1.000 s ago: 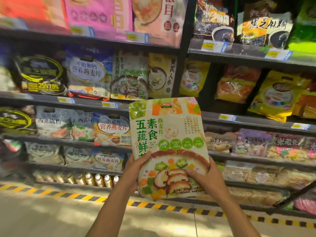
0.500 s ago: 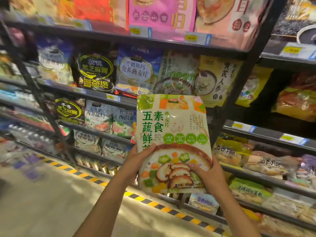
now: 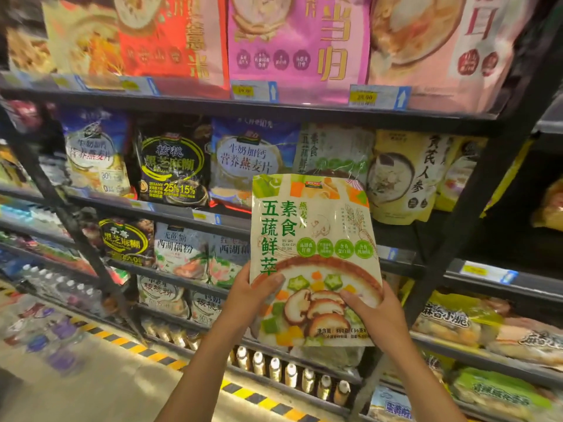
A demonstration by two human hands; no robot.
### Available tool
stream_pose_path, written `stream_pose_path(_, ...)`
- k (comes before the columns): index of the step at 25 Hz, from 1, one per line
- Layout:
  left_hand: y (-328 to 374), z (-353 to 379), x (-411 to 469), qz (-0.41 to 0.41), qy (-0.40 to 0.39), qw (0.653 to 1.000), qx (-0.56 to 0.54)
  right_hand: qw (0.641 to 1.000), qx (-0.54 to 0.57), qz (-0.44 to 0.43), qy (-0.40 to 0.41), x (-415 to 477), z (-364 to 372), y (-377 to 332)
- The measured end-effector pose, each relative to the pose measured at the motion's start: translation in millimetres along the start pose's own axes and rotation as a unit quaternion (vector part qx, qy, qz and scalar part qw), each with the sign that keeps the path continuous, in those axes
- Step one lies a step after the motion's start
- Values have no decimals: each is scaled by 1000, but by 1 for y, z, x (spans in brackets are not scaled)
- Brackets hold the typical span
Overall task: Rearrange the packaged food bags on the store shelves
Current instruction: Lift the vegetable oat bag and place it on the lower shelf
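Dim store light, warm and uneven; the shelves (image 3: 243,108) sink into shadow toward 3 o'clock. A bright patch lies on the floor (image 3: 100,388) at 7 o'clock. The held bag (image 3: 313,239) at centre is sharp, with soft glare on nearby wrappers. Motion blur smears the edges, strongest at 9 and 12 o'clock, where wide-angle bending tilts the uprights

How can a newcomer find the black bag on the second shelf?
Start at the black metal shelf under the big pink bag. Below it, a glossy black bag stands between two blue-white bags, alone showing yellow rings and "25% 15%".
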State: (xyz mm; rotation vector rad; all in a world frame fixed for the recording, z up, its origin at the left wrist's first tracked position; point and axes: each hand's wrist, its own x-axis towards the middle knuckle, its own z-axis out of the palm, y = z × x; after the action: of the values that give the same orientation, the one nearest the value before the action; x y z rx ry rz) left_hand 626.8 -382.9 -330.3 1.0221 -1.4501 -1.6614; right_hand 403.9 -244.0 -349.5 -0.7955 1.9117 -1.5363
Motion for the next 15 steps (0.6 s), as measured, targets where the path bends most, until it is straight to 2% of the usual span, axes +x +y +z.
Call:
stream_pose_path(8,54,38,112,100,-52,989,95,996,-24,-48,70,88,-16,-43)
stream_pose_path(15,96,51,204,136,-99,983,78,989,-58,-77,116,174,-10,-82)
